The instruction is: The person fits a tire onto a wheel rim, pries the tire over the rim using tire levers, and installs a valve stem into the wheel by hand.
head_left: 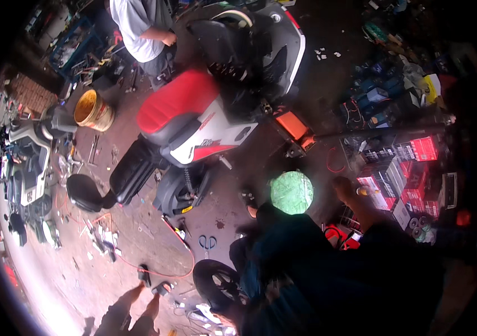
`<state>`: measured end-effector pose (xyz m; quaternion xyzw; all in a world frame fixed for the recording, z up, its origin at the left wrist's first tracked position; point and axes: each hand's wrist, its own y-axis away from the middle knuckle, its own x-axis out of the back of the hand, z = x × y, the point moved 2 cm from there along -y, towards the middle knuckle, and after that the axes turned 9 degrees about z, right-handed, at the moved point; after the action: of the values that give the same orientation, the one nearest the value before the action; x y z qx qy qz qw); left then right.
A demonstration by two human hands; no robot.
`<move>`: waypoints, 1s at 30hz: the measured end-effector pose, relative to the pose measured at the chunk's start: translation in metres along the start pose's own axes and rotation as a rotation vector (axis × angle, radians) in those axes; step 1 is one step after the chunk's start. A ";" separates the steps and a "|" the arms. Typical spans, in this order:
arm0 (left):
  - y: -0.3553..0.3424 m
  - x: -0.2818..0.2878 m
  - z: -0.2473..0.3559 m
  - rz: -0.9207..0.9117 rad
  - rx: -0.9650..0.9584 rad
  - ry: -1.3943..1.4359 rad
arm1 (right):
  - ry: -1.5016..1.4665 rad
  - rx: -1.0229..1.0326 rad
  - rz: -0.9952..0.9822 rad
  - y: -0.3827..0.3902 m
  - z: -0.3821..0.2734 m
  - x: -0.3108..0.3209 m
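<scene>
My right hand (343, 189) reaches out over the floor, between a round, shiny green surface (291, 192) and red-and-white boxes (417, 150). It is dark and blurred, and its fingers do not show clearly. Whether anything is in it I cannot make out. No left hand of mine can be picked out; dark clothing fills the lower middle. Left of the green round surface stands a scooter with a red seat (177, 101) and white-and-red side panels. An orange block-shaped tool (291, 125) with a long dark bar lies beyond the green surface.
A person in a light shirt (140, 28) stands at the far left; another person's legs (132, 308) show at the lower left. A yellowish bucket (94, 110), a second scooter (28, 162), a loose wheel (219, 281), blue-handled scissors (207, 242) and a red hose (185, 273) are on the floor.
</scene>
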<state>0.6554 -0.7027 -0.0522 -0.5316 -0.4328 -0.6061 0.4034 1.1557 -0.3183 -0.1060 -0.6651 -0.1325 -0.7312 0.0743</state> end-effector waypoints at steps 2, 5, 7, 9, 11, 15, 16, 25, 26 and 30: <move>-0.022 -0.003 0.017 0.014 -0.083 -0.003 | 0.003 -0.029 0.054 0.015 0.004 0.003; -0.052 -0.024 0.046 0.034 -0.202 -0.006 | -0.118 -0.207 0.138 0.024 -0.007 0.040; -0.060 -0.026 0.057 0.044 -0.251 0.011 | -0.254 -0.365 0.185 0.048 -0.005 0.053; -0.066 -0.031 0.066 0.064 -0.304 0.023 | -0.149 -0.183 0.232 0.079 -0.004 0.048; -0.071 -0.034 0.066 0.078 -0.327 0.025 | -0.113 -0.244 0.116 0.103 -0.020 0.059; -0.080 -0.031 0.078 0.096 -0.413 0.032 | -0.205 -0.597 0.080 0.217 -0.020 -0.029; -0.082 -0.028 0.083 0.105 -0.434 0.030 | -0.071 -0.484 0.137 0.248 -0.024 -0.060; -0.108 -0.013 0.076 0.131 -0.534 -0.040 | -0.514 -1.194 0.012 0.334 -0.057 -0.073; -0.117 -0.012 0.070 0.148 -0.538 -0.050 | -0.325 -0.866 0.009 0.323 -0.061 -0.051; -0.151 0.026 0.026 0.176 -0.587 -0.080 | -0.200 -0.620 0.254 0.362 -0.067 -0.045</move>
<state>0.5170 -0.6334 -0.0394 -0.6844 -0.2069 -0.6464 0.2662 1.1993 -0.6861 -0.1217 -0.7356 0.1731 -0.6527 -0.0539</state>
